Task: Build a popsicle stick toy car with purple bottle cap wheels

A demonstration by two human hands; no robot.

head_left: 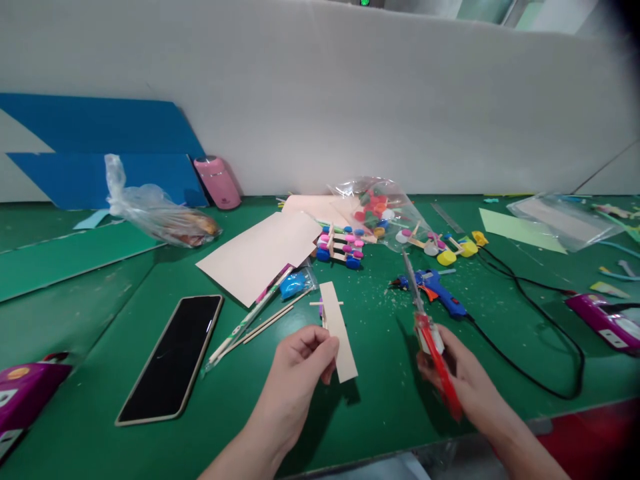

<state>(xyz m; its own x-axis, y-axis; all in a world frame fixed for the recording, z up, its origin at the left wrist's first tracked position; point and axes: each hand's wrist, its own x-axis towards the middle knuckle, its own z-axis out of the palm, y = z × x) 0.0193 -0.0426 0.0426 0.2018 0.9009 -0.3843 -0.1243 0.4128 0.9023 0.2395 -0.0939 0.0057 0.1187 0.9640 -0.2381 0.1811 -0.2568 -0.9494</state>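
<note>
While your left hand (300,373) pinches a cream strip (339,327) between thumb and curled fingers, your right hand (463,370) is closed around a red-handled tool (440,373); the tool looks like scissors, though blur and your own grip keep me from telling whether its blades are parted. The strip is tilted above the green table (380,413), just in front of you and left of the tool, the two well apart; a thin stick (320,304) shows at both sides of the strip near its upper end, with a bit of purple beside it — whether these are joined to the strip I cannot tell.

The strip looks like thin card, so expect it to be light, fairly stiff along its length, yet easy to bend or crease; a gentle pinch on its long edge, about where your thumb sits, should suit it. The tool should feel heavier and rigid, perhaps a little slick; take it by the red handle, clear of the metal. Beyond it lies the blue glue gun (440,290) — mind its dark tip, which may be hot.
</note>
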